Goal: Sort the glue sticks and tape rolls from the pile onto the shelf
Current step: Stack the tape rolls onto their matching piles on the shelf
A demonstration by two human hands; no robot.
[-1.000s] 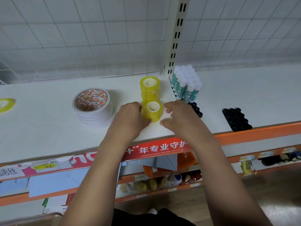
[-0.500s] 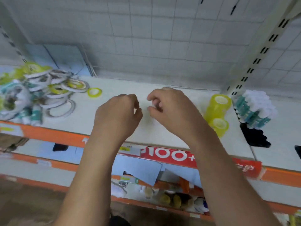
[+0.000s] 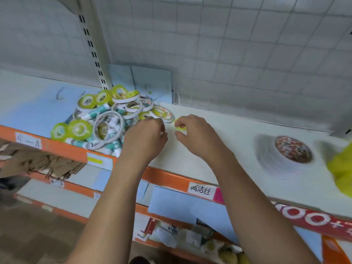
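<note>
Pile (image 3: 106,119) of tape rolls & glue sticks sits on shelf (image 3: 228,145), just in front of the slotted post (image 3: 93,48); L hand (image 3: 146,136) at pile's right edge, fingers curled in, nothing seen in it; R hand (image 3: 198,134) just right of pile, apart from L hand, index & thumb curled over a small yellow roll (image 3: 179,126) lying on shelf beside pile; can't tell if it's actually gripped, too blurred; stack of white tape (image 3: 285,157) well right of pile, near shelf front.

white grid wall (image 3: 247,44) behind orange-edged shelf (image 3: 167,176), brown floor (image 3: 38,235).
</note>
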